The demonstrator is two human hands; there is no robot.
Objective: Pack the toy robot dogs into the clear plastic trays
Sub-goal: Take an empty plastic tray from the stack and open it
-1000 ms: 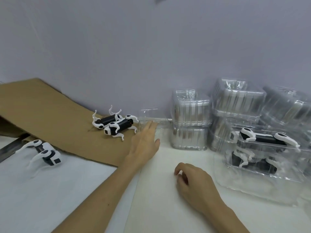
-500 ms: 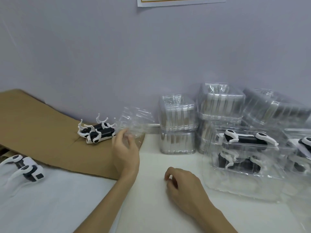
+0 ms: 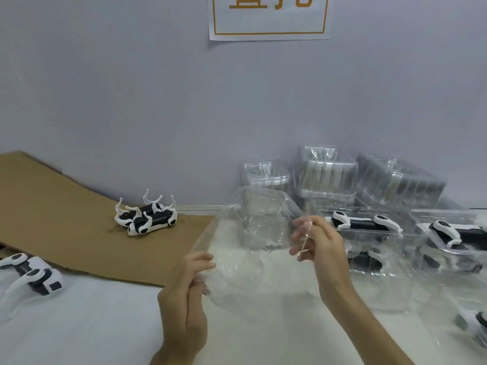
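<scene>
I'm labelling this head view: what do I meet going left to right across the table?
Lone toy dog → pair of toy dogs → left hand → empty clear tray → right hand → packed trays

My left hand (image 3: 184,293) pinches the near left edge of an empty clear plastic tray (image 3: 247,233), and my right hand (image 3: 319,246) pinches its right rim, holding it tilted over the white tabletop (image 3: 276,338). Two black-and-white toy robot dogs (image 3: 147,218) lie legs-up on the brown cardboard sheet (image 3: 52,206) to the left.
</scene>
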